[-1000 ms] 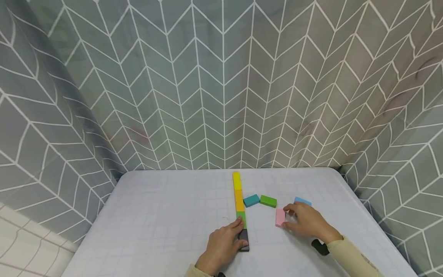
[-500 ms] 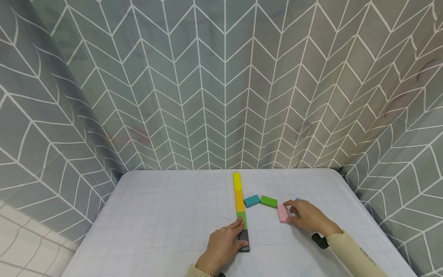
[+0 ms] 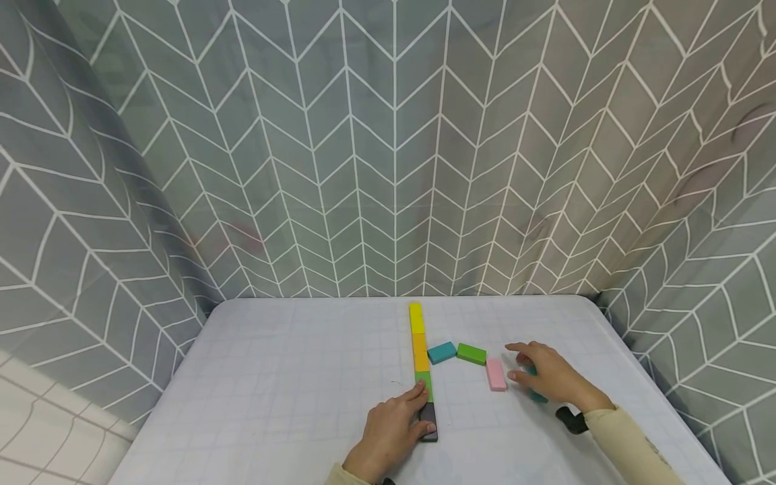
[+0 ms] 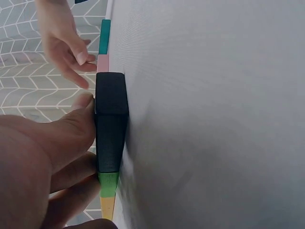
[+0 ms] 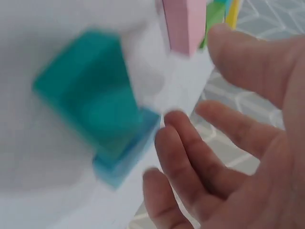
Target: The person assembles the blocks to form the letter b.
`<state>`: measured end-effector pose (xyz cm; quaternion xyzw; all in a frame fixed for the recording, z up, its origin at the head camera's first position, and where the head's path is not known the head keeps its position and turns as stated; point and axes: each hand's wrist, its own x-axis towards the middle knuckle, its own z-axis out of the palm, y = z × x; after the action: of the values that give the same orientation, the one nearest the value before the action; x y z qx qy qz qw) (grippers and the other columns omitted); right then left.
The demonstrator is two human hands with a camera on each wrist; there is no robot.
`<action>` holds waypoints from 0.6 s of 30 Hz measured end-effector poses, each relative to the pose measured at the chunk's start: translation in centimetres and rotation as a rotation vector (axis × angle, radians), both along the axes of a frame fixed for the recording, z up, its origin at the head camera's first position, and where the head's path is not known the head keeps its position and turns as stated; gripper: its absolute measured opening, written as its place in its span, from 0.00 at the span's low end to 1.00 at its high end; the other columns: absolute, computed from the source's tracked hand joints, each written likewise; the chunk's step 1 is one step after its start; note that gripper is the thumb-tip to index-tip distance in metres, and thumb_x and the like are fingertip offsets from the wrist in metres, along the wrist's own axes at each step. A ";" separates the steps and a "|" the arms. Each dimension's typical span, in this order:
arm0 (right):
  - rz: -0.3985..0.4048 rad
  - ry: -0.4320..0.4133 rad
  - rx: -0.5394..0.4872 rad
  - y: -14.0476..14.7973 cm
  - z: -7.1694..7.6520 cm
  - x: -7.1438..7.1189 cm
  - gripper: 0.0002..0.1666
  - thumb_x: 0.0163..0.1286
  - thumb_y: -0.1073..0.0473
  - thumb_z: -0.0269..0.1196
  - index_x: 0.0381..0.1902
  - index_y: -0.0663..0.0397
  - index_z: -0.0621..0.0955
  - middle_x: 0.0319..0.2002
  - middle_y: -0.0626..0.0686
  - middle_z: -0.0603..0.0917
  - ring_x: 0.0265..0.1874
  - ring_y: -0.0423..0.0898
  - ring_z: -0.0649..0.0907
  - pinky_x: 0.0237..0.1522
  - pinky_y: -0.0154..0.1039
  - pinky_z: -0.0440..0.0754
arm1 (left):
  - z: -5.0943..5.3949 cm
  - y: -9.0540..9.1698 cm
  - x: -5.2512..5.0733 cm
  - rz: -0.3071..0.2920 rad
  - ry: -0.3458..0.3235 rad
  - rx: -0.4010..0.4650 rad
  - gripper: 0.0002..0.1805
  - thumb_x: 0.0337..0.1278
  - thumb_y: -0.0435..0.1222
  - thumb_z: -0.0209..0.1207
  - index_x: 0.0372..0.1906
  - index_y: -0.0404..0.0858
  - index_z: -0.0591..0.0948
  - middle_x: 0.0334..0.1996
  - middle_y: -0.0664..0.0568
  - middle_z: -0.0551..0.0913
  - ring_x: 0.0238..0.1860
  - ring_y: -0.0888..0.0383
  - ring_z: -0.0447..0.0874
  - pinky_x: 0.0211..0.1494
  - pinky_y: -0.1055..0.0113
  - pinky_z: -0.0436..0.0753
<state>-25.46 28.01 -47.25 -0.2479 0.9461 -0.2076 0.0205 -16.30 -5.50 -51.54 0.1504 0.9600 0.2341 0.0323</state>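
Note:
My left hand [image 3: 391, 428] rests on a straight row of blocks, with its thumb on the black block [image 3: 428, 412] and its fingers on the green block [image 4: 108, 184] beside it. An orange block [image 3: 420, 353] and a yellow block [image 3: 416, 318] continue that row. My right hand [image 3: 554, 377] hovers with loosely bent, parted fingers, just right of the pink block [image 3: 496, 374] and apart from it. Beneath this hand lies a teal block [image 5: 90, 90], blurred in the right wrist view and mostly covered in the head view. A blue block [image 5: 127, 150] lies beyond it.
Between the row and the pink block, a blue-teal block [image 3: 442, 352] and another green block [image 3: 471, 353] form a curving chain. A white cloth covers the table [image 3: 291, 377]. Grey patterned curtains [image 3: 376, 148] enclose its back and sides.
The right hand slid the pink block up against the green block's end, turning it slightly. It then released it and moved right. The left hand stays on the row.

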 end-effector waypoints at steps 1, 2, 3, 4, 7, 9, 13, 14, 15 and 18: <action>-0.018 0.024 -0.003 0.4 0.0 -0.2 0.33 0.70 0.52 0.74 0.67 0.63 0.80 0.45 0.54 0.85 0.45 0.50 0.83 0.46 0.50 0.84 | 0.0 0.0 0.0 0.000 0.000 0.002 0.35 0.60 0.55 0.71 0.71 0.49 0.81 0.74 0.59 0.77 0.64 0.51 0.86 0.50 0.53 0.90; -0.035 0.045 -0.001 0.7 0.0 -0.4 0.33 0.70 0.53 0.74 0.67 0.64 0.80 0.46 0.56 0.85 0.45 0.52 0.84 0.46 0.52 0.84 | 0.0 -0.1 0.0 -0.001 0.001 0.003 0.35 0.60 0.55 0.71 0.71 0.48 0.81 0.74 0.59 0.77 0.64 0.51 0.87 0.50 0.53 0.90; -0.051 0.063 0.000 1.1 -0.1 -0.6 0.32 0.70 0.54 0.74 0.67 0.64 0.80 0.47 0.58 0.85 0.45 0.54 0.84 0.46 0.54 0.85 | 0.0 -0.1 0.0 -0.001 0.004 0.002 0.35 0.60 0.55 0.71 0.71 0.48 0.81 0.74 0.58 0.77 0.64 0.50 0.87 0.50 0.53 0.90; -0.065 0.077 0.001 1.4 -0.3 -0.9 0.32 0.70 0.56 0.74 0.66 0.65 0.80 0.47 0.60 0.84 0.45 0.56 0.84 0.46 0.55 0.85 | 0.0 -0.2 0.0 0.000 0.009 0.000 0.35 0.60 0.55 0.71 0.71 0.48 0.81 0.74 0.58 0.78 0.64 0.50 0.87 0.49 0.54 0.90; -0.094 0.091 0.010 2.2 -1.0 -1.5 0.28 0.70 0.59 0.73 0.65 0.65 0.82 0.47 0.63 0.85 0.46 0.58 0.84 0.46 0.58 0.85 | 0.0 -0.3 0.0 0.002 0.010 0.000 0.35 0.60 0.55 0.71 0.71 0.48 0.81 0.74 0.58 0.78 0.63 0.50 0.87 0.49 0.54 0.90; -0.115 0.062 0.012 2.5 -1.5 -1.7 0.25 0.72 0.60 0.71 0.63 0.65 0.83 0.46 0.63 0.85 0.45 0.58 0.85 0.46 0.58 0.85 | 0.0 -0.3 0.0 0.001 0.009 -0.001 0.35 0.60 0.56 0.71 0.71 0.48 0.81 0.74 0.58 0.78 0.63 0.50 0.87 0.49 0.54 0.90; -0.160 0.020 0.000 3.2 -1.9 -1.7 0.19 0.73 0.60 0.69 0.58 0.63 0.87 0.41 0.57 0.86 0.39 0.51 0.84 0.43 0.52 0.84 | 0.1 -0.3 0.1 -0.005 0.000 0.004 0.35 0.60 0.56 0.71 0.70 0.48 0.82 0.74 0.58 0.77 0.64 0.50 0.87 0.48 0.54 0.90; -0.167 0.017 -0.004 3.5 -1.9 -1.6 0.18 0.73 0.60 0.69 0.57 0.63 0.87 0.39 0.56 0.86 0.38 0.49 0.83 0.42 0.50 0.84 | 0.1 -0.2 0.1 -0.005 0.000 0.003 0.35 0.60 0.56 0.71 0.70 0.48 0.82 0.74 0.59 0.77 0.64 0.50 0.87 0.48 0.54 0.90; -0.171 0.016 -0.007 3.7 -1.9 -1.5 0.17 0.73 0.61 0.68 0.57 0.63 0.88 0.38 0.54 0.85 0.36 0.47 0.82 0.41 0.48 0.83 | 0.1 -0.2 0.0 -0.005 -0.001 0.003 0.35 0.60 0.56 0.71 0.70 0.48 0.82 0.74 0.59 0.77 0.64 0.50 0.87 0.48 0.54 0.90; -0.171 0.026 -0.004 4.6 -2.1 -1.1 0.16 0.74 0.63 0.67 0.56 0.63 0.88 0.34 0.51 0.84 0.33 0.42 0.78 0.38 0.42 0.79 | 0.0 -0.1 0.1 -0.006 0.002 0.001 0.35 0.59 0.56 0.71 0.70 0.49 0.82 0.74 0.59 0.77 0.63 0.50 0.87 0.48 0.55 0.90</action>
<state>-26.58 32.60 -49.35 -0.1688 0.9636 -0.2070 -0.0102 -16.23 -5.59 -51.51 0.1534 0.9594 0.2344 0.0322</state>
